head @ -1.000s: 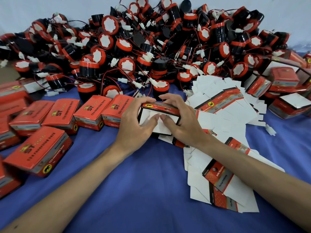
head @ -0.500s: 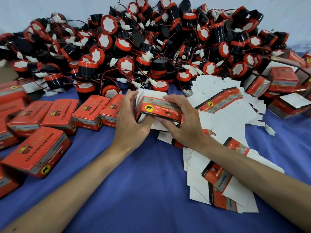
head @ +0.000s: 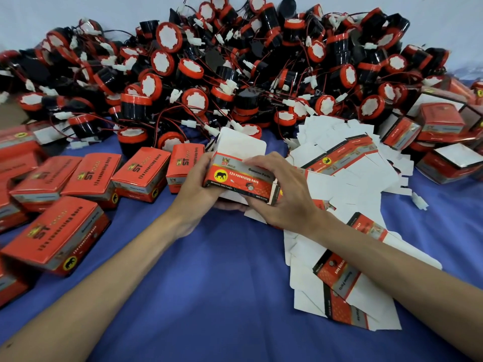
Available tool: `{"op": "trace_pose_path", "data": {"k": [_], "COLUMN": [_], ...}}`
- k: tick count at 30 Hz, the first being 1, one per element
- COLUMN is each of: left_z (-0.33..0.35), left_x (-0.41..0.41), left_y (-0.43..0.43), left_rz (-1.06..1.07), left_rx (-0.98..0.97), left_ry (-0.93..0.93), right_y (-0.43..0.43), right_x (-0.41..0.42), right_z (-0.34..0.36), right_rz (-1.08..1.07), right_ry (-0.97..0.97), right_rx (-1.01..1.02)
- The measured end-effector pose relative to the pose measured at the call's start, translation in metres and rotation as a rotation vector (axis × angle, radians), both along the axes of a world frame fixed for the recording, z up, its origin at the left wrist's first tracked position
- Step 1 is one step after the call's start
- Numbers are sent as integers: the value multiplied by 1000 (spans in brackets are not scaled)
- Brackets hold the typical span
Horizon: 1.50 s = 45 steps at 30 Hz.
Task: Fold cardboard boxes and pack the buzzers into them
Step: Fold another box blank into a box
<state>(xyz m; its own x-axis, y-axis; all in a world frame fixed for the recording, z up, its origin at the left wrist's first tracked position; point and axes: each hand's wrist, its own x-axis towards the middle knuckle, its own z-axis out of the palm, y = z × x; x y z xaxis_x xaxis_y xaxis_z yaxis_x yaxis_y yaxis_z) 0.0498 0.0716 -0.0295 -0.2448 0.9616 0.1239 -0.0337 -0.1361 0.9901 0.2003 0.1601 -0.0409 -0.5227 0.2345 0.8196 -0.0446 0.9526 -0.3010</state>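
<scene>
A red and grey cardboard box (head: 239, 178) with a yellow elephant mark is held upright between both hands above the blue cloth. Its white top flap stands open at the back. My left hand (head: 194, 189) grips the box's left end from below. My right hand (head: 282, 194) grips the right end, fingers curled over the top edge. Behind them, a big heap of black and red buzzers (head: 235, 74) with white plugs and thin wires covers the back of the table.
Several folded red boxes (head: 138, 175) lie in rows at the left. Flat unfolded box blanks (head: 345, 178) are scattered at the right, some under my right forearm. More boxes (head: 439, 124) are stacked at the far right. Blue cloth (head: 209, 296) shows between my arms.
The box was lying with its white inside up and both hands pressing on it; now it has been turned upright, printed side toward me, and lifted a little.
</scene>
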Motion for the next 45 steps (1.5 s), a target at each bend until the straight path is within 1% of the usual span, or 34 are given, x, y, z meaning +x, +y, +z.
{"op": "trace_pose_path", "data": {"k": [4, 7, 16, 21, 23, 27, 34, 38, 45], "left_z": [-2, -4, -4, 2, 4, 7, 0, -3, -1], "left_x": [-3, -5, -9, -12, -11, -7, -8, -8, 0], "left_y": [2, 2, 0, -2, -3, -3, -2, -2, -4], "left_rz": [-45, -78, -174, -255, -237, -156, -66, -51, 61], "left_rx": [-10, -11, -4, -64, -69, -54, 15, 81, 215], "left_ry": [-73, -94, -63, -101, -113, -115, -110, -55, 141], "right_y": [-1, -2, -6, -3, -3, -4, -6, -7, -9], "right_x": [0, 0, 1, 0, 0, -1, 0, 0, -1], "right_z": [1, 3, 12, 8, 6, 3, 8, 10, 10], "right_rz": [5, 14, 44, -27, -67, -100, -36, -42, -22], "right_ry": [-9, -21, -51, -39, -40, -82, -117, -138, -196], "right_rx": [-114, -176, -240, -219, -179, -36, -56, -27, 35]}}
